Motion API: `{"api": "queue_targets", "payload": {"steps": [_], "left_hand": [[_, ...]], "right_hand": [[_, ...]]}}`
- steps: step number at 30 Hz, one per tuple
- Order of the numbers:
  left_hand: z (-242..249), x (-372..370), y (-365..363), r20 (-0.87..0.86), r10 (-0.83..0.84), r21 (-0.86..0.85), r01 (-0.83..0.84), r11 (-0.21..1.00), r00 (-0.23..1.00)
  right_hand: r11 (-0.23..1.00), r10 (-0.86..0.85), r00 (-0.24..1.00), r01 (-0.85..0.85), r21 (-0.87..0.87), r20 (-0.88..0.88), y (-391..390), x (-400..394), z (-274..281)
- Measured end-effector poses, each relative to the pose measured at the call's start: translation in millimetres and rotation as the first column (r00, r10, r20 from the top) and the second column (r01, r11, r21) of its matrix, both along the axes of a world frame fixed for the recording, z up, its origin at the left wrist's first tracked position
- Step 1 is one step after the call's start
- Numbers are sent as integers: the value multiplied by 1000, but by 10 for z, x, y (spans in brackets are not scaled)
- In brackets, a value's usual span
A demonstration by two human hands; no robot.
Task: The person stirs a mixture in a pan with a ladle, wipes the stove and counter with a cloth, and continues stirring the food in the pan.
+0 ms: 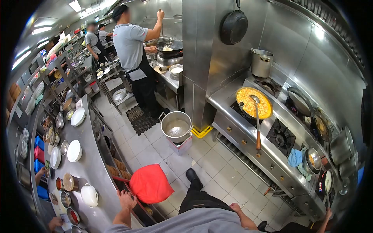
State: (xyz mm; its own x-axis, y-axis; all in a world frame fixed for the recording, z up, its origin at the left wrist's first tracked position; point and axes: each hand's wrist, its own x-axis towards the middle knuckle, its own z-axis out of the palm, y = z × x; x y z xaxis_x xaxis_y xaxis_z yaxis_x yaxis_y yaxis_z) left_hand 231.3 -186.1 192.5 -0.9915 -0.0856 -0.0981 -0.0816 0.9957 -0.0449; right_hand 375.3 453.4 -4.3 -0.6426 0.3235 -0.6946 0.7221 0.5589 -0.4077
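Note:
My left hand [126,200] rests on the edge of the steel counter [91,167], fingers spread, beside a red-covered seat [150,184]. Nothing shows in it. My right hand [235,207] hangs low by my hip, small in view, its fingers mostly hidden against my clothing. On the counter near my left hand stand a white lidded pot [89,195] and a brown-filled container [70,181]. Across the aisle, a wide pan of orange-yellow food [248,95] sits on the stove, with a wooden-handled ladle [257,116] lying in it.
A big empty pot [176,126] stands on a container in the aisle. Beyond it a co-worker [132,50] cooks at a wok. Another person's hand [328,213] holds a small pan [325,182] at lower right. Blue cloths [297,158] lie by the burner [281,136].

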Motion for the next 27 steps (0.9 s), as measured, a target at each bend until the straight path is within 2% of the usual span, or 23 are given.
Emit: {"api": "queue_targets", "payload": {"steps": [3, 6, 9, 13, 27], "left_hand": [[-35, 8, -15, -29, -10, 3, 11, 1000, 1000], [1, -3, -1, 40, 8, -25, -7, 1000, 999], [14, 3, 20, -20, -1, -4, 1, 1000, 1000], [-21, 7, 0, -13, -4, -13, 4, 1000, 1000], [1, -9, 3, 32, 11, -17, -10, 1000, 999]], "right_hand": [[1000, -11, 1000, 11, -2, 8, 0, 3, -8], [1000, -8, 1000, 8, 8, 5, -3, -8, -2], [1000, -17, 1000, 17, -1, 12, -1, -27, 16], [999, -38, 999, 38, 7, 30, -12, -42, 21], [1000, 23, 1000, -23, -3, -18, -1, -56, 4]]}}
